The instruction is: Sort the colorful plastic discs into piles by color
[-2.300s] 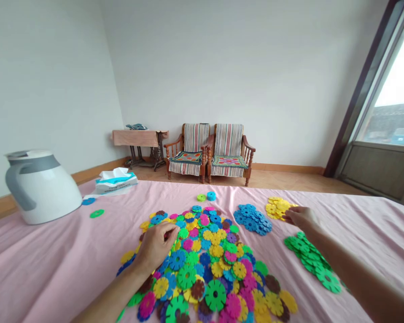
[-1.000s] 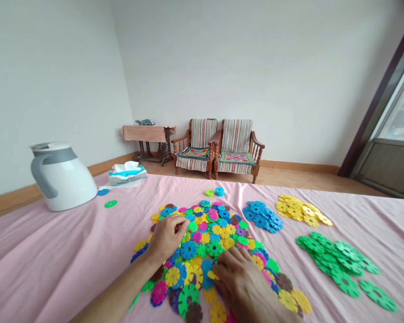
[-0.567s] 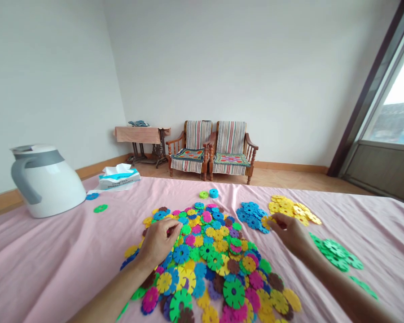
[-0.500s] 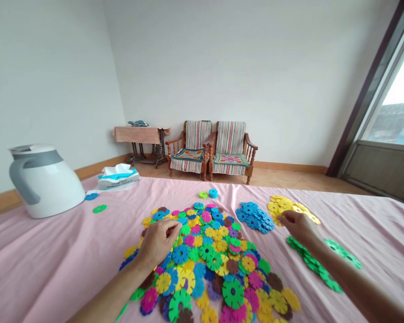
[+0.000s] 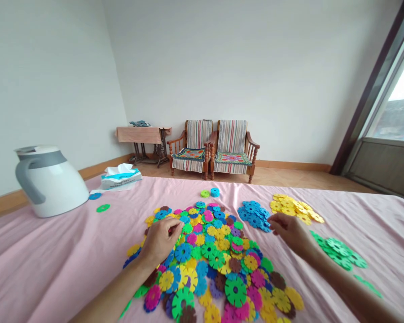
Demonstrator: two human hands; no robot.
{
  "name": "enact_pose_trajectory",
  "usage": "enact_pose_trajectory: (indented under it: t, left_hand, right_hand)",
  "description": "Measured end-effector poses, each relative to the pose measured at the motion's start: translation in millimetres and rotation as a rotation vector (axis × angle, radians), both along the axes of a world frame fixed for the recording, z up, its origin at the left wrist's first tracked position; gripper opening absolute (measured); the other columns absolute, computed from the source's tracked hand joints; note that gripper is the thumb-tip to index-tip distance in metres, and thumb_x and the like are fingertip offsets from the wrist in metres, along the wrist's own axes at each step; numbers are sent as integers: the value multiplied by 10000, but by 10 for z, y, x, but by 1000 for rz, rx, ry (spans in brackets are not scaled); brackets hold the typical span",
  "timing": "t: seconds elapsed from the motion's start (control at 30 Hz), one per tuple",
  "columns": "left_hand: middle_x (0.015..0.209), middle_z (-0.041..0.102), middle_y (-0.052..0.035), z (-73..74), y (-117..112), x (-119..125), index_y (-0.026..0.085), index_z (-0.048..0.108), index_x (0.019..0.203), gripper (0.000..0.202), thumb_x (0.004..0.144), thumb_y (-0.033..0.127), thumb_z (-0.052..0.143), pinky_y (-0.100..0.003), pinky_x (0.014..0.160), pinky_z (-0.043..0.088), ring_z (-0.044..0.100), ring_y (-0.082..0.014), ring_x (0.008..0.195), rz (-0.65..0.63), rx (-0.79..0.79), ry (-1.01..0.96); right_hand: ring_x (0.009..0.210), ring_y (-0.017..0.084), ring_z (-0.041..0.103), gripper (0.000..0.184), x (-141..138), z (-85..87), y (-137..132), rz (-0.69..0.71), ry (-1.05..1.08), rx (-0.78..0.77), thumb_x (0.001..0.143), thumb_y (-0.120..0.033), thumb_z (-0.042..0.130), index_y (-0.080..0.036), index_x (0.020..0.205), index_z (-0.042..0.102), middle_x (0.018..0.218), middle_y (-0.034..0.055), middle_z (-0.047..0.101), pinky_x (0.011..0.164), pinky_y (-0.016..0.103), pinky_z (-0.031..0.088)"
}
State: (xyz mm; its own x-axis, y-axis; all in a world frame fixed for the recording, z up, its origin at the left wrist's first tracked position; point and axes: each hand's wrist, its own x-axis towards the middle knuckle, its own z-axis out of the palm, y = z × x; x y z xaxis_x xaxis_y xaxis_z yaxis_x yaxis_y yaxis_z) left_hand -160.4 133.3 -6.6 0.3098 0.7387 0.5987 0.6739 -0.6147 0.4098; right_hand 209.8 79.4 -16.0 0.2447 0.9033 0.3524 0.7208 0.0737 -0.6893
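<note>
A big mixed pile of coloured flower-shaped plastic discs [image 5: 218,264] lies on the pink tablecloth [image 5: 54,260]. My left hand [image 5: 160,242] rests on the pile's left side, fingers curled and pressed together over some discs. My right hand [image 5: 289,233] hovers just right of the pile, its fingertips near the blue disc pile [image 5: 254,214]; its fingers are loosely spread and I see nothing in them. Beyond it lies a yellow disc pile [image 5: 294,208]. A green disc pile [image 5: 340,253] lies to its right.
A white kettle [image 5: 49,179] stands at the far left, with a tissue pack [image 5: 121,176] behind it. Loose discs lie near them [image 5: 103,207] and beyond the mixed pile [image 5: 210,193]. Two wooden chairs [image 5: 215,150] stand by the back wall.
My right hand has pulled back left from the yellow pile, where it carried a yellow disc, to beside the blue pile. My left hand has stayed on the mixed pile.
</note>
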Motion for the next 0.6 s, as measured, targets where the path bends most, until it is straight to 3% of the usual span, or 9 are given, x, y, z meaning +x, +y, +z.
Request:
enact_pose_trajectory:
  t: [0.1,0.2,0.3,0.37,0.6]
  left_hand:
    - [672,682,-24,11,-7,5,195,717,729,238,865,269,536,-243,630,483,637,-170,654,-2,-3,-3]
    - [676,683,-22,17,-10,4,196,710,708,242,862,265,537,-239,622,476,633,-166,645,-5,-9,-8]
    - [669,679,-19,20,-13,3,195,701,686,252,862,262,534,-238,620,474,628,-163,639,-7,-11,-3]
    - [662,675,-18,25,-18,4,193,697,679,256,862,262,532,-239,620,474,627,-163,638,-8,-10,0]
    - [652,671,-16,25,-21,8,195,692,668,253,856,266,539,-240,626,475,621,-164,638,-18,-14,-22]
  right_hand:
    - [607,148,586,182,-543,116,-223,293,-86,-64,809,-279,522,-210,745,677,658,-4,656,570,266,439]
    - [750,159,596,153,-968,260,-450,463,-185,-54,822,-202,518,-214,784,666,792,13,651,681,283,453]
    - [869,211,572,65,-1201,323,-577,456,-331,-77,773,-232,619,-214,826,652,889,39,629,767,344,448]
    - [924,248,554,131,-1278,316,-597,430,-413,-96,759,-277,658,-218,876,651,941,56,627,825,399,435]
    - [891,274,574,127,-1411,209,-536,406,-613,-137,859,-233,572,-196,784,668,871,78,651,802,436,445]
